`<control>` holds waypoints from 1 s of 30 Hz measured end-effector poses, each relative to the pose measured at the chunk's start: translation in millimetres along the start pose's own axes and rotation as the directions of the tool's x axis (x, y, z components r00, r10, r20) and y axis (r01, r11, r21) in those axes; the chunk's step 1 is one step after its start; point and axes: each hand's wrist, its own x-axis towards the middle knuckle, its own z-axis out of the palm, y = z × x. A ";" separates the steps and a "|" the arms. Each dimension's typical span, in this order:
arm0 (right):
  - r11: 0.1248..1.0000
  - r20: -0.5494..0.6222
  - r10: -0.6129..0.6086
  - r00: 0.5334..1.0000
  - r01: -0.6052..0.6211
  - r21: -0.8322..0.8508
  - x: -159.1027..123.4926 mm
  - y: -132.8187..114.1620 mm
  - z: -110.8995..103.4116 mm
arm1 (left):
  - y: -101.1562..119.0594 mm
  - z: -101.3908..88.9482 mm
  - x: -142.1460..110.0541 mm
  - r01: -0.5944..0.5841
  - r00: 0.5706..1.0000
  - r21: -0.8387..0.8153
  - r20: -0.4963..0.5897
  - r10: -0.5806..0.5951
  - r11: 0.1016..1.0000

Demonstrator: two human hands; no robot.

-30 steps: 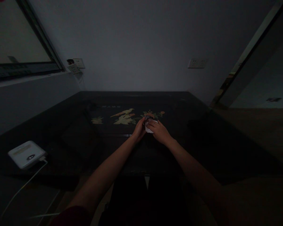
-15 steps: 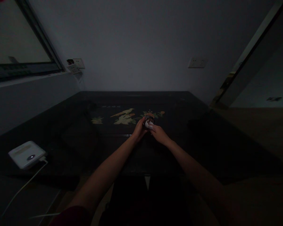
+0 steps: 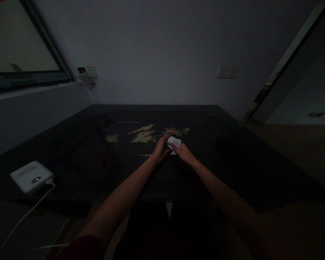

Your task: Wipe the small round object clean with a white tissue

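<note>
The white sheet (image 3: 174, 142), thin and soft-edged like paper or tissue, sits between the two hands. It is the palest thing near them, with a flat, roughly square upper part and a crumpled corner drooping below the fingers. Behind it, against the left hand (image 3: 160, 148), is a small dark object (image 3: 167, 138); a dark, seemingly curved edge shows, but the sheet and the dim light hide the rest.

The left hand is curled around the dark object's left side, gripping it, thumb side up. The right hand (image 3: 184, 152) pinches the sheet from the right, thumb laid over its lower part. Both forearms reach forward and slant inward, so the hands nearly meet over the black surface (image 3: 141, 173). Just beyond the hands, and to their left, lies a bird-and-flower decoration (image 3: 144, 134).
</note>
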 end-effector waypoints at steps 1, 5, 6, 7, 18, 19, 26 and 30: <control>1.000 0.005 -0.011 1.000 0.011 -0.027 -0.4 0.0 -0.4 | -0.2 -0.1 0.2 0.000 1.000 -0.001 -0.001 0.000 1.000; 0.987 0.025 -0.049 0.998 0.053 -0.153 -1.3 1.0 -1.9 | -1.3 -1.6 0.9 -0.011 1.000 0.005 0.001 0.011 1.000; 0.978 0.026 -0.053 0.998 0.057 -0.199 -1.5 1.1 -2.3 | -1.5 -1.9 0.9 -0.014 1.000 0.006 0.007 0.014 1.000; 0.965 0.032 -0.056 0.998 0.063 -0.256 -1.7 0.7 -2.8 | -1.5 -2.1 0.9 -0.017 1.000 0.007 0.015 0.017 1.000; 0.606 0.258 -0.214 0.942 0.335 -0.721 -10.7 -15.3 -13.9 | -2.0 -2.5 3.3 -0.008 0.995 -0.047 0.099 0.013 0.999; 0.580 0.267 -0.222 0.938 0.348 -0.737 -11.0 -16.5 -14.6 | -2.7 -2.9 4.7 -0.010 0.993 -0.056 0.114 0.017 0.998; 0.492 0.295 -0.224 0.929 0.369 -0.789 -12.4 -23.5 -15.1 | -4.5 -4.4 9.8 -0.023 0.988 -0.084 0.150 0.035 0.996; 0.488 0.294 -0.220 0.930 0.366 -0.793 -13.0 -23.1 -15.3 | -5.0 -4.9 9.4 -0.015 0.987 -0.097 0.159 0.031 0.995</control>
